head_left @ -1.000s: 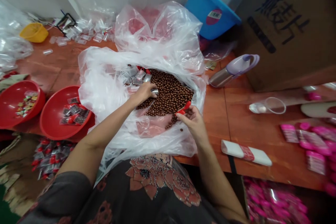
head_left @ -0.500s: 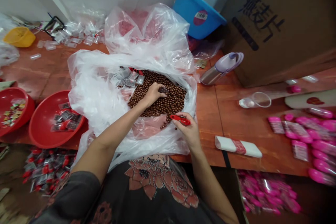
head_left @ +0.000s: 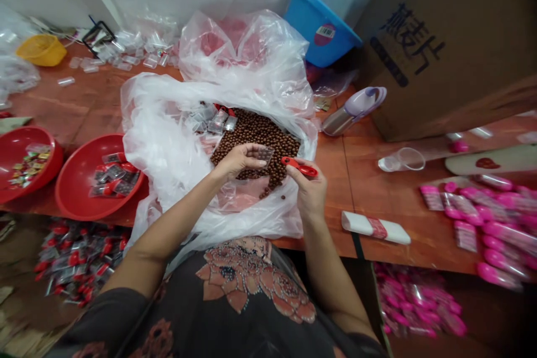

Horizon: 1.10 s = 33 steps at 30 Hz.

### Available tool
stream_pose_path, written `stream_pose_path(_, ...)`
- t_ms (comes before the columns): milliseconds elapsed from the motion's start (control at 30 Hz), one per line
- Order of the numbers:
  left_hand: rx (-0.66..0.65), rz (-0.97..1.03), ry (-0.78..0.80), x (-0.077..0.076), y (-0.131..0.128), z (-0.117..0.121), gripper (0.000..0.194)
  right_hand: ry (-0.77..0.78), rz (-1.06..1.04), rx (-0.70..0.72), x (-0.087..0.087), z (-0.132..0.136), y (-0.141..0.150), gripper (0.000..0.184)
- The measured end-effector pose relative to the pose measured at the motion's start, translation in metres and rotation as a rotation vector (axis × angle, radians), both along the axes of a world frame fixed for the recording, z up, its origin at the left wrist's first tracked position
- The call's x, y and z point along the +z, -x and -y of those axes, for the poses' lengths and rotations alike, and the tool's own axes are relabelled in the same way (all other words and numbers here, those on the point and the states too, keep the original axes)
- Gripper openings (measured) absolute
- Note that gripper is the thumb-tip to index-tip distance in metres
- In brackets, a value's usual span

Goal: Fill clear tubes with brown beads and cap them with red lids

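Observation:
My left hand (head_left: pixel 241 160) grips a small clear plastic box (head_left: pixel 265 154) with dark contents, held above a heap of brown chocolate balls (head_left: pixel 258 128). Between the fingers of my right hand (head_left: pixel 309 184) is a red plastic cap (head_left: pixel 298 166), close to the box but apart from it. The balls lie in a wide-open white plastic bag (head_left: pixel 163 123) on the table. Several clear little boxes (head_left: pixel 216 120) rest at the heap's far left edge, beside some red pieces. A few balls have strayed toward the near side of the bag.
Left of the bag stand a red bowl (head_left: pixel 75 179) of filled boxes and another red bowl (head_left: pixel 54 140) of wrapped sweets. Rightward are a steel bottle (head_left: pixel 339 120), a plastic cup (head_left: pixel 409 159), a white packet (head_left: pixel 356 224) and pink-capped containers (head_left: pixel 495 229). A carton (head_left: pixel 470 39) stands behind.
My left hand has lifted the box from the balls and brought it nearer to me. My right hand has risen with the red cap toward it. The view has shifted slightly.

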<state>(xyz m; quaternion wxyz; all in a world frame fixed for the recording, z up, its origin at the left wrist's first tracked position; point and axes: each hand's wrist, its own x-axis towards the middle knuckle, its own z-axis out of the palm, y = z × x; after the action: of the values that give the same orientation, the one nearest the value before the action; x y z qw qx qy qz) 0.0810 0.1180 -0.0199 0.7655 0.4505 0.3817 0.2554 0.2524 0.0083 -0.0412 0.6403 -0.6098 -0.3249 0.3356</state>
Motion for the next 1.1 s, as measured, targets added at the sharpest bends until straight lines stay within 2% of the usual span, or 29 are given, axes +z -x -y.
stream_pose_path(100, 0.002, 0.003, -0.016, 0.005, 0.013, 0.014, 0.048, -0.053, -0.048, -0.016, 0.004, -0.006, 0.006, 0.028)
stream_pose_path(267, -0.022, 0.025, -0.073, 0.01, 0.025, 0.032, 0.048, -0.051, -0.113, 0.03, 0.013, -0.015, 0.02, 0.028)
stream_pose_path(467, -0.026, 0.055, -0.133, 0.015, 0.031, 0.046, 0.047, -0.096, -0.025, 0.123, 0.02, -0.011, 0.035, 0.022)
stream_pose_path(800, -0.092, 0.079, -0.089, 0.026, 0.039, 0.053, 0.046, -0.129, -0.026, 0.305, 0.021, -0.004, 0.02, 0.015)
stream_pose_path(1000, -0.022, 0.093, -0.059, 0.029, 0.037, 0.059, 0.043, -0.201, -0.006, 0.38, 0.021, -0.001, 0.022, 0.024)
stream_pose_path(1100, -0.038, 0.081, -0.056, 0.031, 0.038, 0.062, 0.044, -0.205, -0.029, 0.358, 0.018, 0.0, 0.024, 0.017)
